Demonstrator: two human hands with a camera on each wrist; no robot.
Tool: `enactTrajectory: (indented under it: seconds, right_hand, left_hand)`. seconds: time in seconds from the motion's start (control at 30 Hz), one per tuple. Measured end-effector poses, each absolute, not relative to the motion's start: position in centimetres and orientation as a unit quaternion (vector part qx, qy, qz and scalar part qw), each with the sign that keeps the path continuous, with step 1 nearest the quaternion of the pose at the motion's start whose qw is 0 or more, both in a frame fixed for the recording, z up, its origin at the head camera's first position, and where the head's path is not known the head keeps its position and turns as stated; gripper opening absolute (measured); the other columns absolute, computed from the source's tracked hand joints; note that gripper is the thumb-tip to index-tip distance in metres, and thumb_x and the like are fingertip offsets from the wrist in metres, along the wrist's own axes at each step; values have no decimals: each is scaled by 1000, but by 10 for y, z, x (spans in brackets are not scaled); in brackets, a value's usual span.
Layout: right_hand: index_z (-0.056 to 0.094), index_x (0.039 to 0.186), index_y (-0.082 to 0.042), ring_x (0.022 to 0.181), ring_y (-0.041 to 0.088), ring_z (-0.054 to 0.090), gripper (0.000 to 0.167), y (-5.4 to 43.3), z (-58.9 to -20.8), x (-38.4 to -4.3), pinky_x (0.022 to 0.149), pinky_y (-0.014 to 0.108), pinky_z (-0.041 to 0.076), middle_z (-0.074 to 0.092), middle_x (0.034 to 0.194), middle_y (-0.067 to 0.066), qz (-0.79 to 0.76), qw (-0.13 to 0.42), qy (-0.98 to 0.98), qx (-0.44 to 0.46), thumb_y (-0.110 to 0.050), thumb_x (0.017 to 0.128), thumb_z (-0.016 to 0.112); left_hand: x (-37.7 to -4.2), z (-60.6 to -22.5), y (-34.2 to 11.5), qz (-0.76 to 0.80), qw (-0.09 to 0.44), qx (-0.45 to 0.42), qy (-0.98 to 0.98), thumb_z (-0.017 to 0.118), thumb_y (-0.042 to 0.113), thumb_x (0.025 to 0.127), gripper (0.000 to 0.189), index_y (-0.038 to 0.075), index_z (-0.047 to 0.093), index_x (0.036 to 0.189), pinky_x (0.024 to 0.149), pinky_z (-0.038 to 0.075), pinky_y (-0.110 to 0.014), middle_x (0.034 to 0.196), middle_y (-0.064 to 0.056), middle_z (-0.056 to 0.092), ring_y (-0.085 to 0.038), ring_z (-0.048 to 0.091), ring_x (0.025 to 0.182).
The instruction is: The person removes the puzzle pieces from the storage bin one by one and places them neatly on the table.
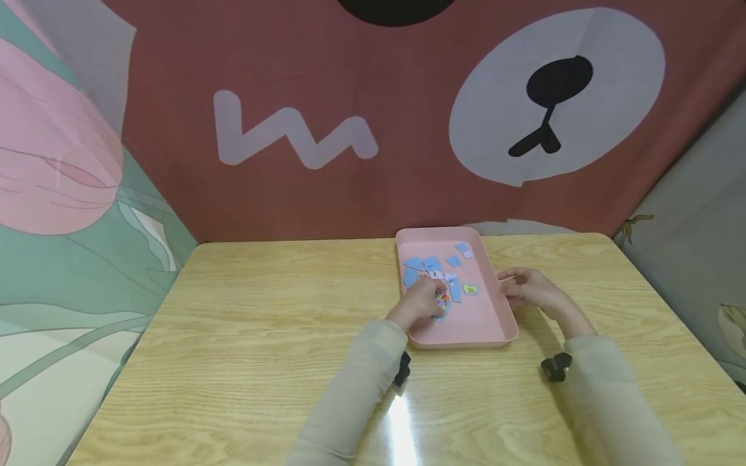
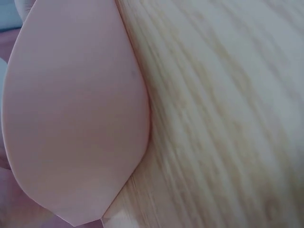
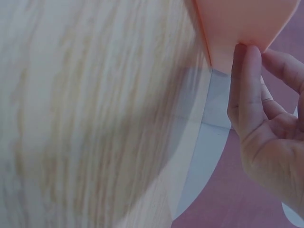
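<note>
My left hand [image 1: 418, 301] reaches over the front left side of a pink tray [image 1: 492, 327], its fingers bent down at a puzzle piece with small multicoloured dots [image 1: 441, 301]. I cannot tell whether the fingers pinch that piece. Several light blue puzzle pieces [image 1: 432, 263] lie around it, and a small yellow-green one [image 1: 470, 289] sits to its right. Outside the tray's right wall is my right hand [image 1: 533, 289]. In the right wrist view the fingertips of this hand [image 3: 268, 128] touch the tray's outer wall [image 3: 247, 23], two fingers nearly straight.
The tray stands on a wooden table [image 1: 280, 310], close to its back edge. Behind rises a reddish-brown cloth [image 1: 291, 194] with printed shapes. The tray's near wall [image 2: 76, 114] fills much of the left wrist view and hides most of the left hand there.
</note>
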State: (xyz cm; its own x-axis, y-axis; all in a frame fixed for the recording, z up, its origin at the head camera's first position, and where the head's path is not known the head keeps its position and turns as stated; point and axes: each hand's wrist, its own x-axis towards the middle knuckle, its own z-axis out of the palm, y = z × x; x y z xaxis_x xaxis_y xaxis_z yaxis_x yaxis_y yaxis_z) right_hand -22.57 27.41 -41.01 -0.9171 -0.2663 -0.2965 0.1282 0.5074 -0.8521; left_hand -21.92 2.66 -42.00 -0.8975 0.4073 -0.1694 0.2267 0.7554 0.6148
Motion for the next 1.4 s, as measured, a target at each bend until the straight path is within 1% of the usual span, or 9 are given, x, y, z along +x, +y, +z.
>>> enactTrajectory:
  seconds: [0.1, 0.33, 0.53, 0.67, 0.87, 1.0, 1.13, 1.23, 1.4]
  right_hand:
    - [36, 135, 15, 82, -1, 63, 53, 275, -410, -227, 77, 24, 58, 66, 107, 12, -498, 203, 842, -42, -11, 94, 55]
    - [31, 140, 13, 86, -3, 62, 58, 274, -410, -226, 82, 24, 58, 56, 124, 28, -511, 209, 833, -35, -13, 95, 56]
    - [30, 140, 14, 86, -5, 61, 59, 273, -411, -225, 82, 22, 57, 49, 130, 34, -521, 207, 828, -36, -13, 94, 57]
    - [30, 140, 14, 86, -5, 61, 60, 275, -414, -226, 81, 20, 57, 48, 131, 35, -528, 208, 823, -39, -14, 95, 57]
    - [30, 140, 15, 86, -5, 62, 60, 277, -416, -227, 82, 21, 57, 53, 127, 30, -535, 208, 818, -37, -12, 94, 57]
    - [30, 139, 15, 84, -5, 62, 59, 277, -416, -227, 82, 23, 58, 58, 120, 23, -535, 203, 819, -35, -12, 94, 57]
    - [30, 139, 16, 84, -5, 62, 59, 277, -415, -227, 81, 23, 58, 61, 114, 13, -534, 201, 821, -34, -11, 93, 57]
    - [31, 139, 15, 84, -5, 62, 59, 277, -415, -227, 81, 22, 58, 61, 112, 12, -533, 203, 821, -32, -11, 93, 58]
    - [30, 139, 15, 85, -5, 62, 60, 276, -414, -227, 82, 22, 58, 59, 117, 17, -535, 206, 819, -35, -12, 94, 58]
  left_hand:
    - [-219, -419, 26, 298, 151, 180, 925, 78, 7, 76, 52, 8, 61, 125, 105, 45, -25, 126, -5, 65, -19, 57, 120]
    - [-218, -420, 28, 299, 165, 179, 923, 78, 7, 77, 51, 8, 61, 125, 104, 45, -24, 125, -5, 64, -19, 56, 120]
    - [-217, -420, 26, 296, 176, 169, 924, 78, 11, 78, 50, 7, 61, 124, 104, 45, -25, 125, -5, 63, -19, 55, 120]
    - [-217, -420, 26, 295, 171, 176, 923, 80, 11, 76, 47, 7, 64, 120, 101, 46, -25, 120, -5, 64, -19, 56, 116]
    - [-216, -419, 26, 325, 161, 170, 916, 78, 9, 78, 45, 8, 65, 120, 101, 47, -24, 122, -4, 66, -18, 58, 117]
    - [-217, -418, 26, 359, 159, 168, 904, 77, 6, 78, 39, 7, 67, 116, 85, 51, -20, 112, -7, 69, -15, 63, 96]
    - [-218, -417, 24, 398, 167, 163, 887, 76, 4, 78, 30, 4, 67, 107, 67, 46, -16, 95, -9, 67, -10, 55, 76]
    - [-218, -417, 22, 418, 172, 156, 878, 76, 5, 79, 26, 3, 66, 102, 64, 44, -14, 89, -8, 68, -6, 53, 73]
    - [-218, -417, 18, 445, 171, 154, 865, 76, 9, 80, 25, 2, 64, 101, 61, 47, -12, 87, -7, 70, -5, 55, 65]
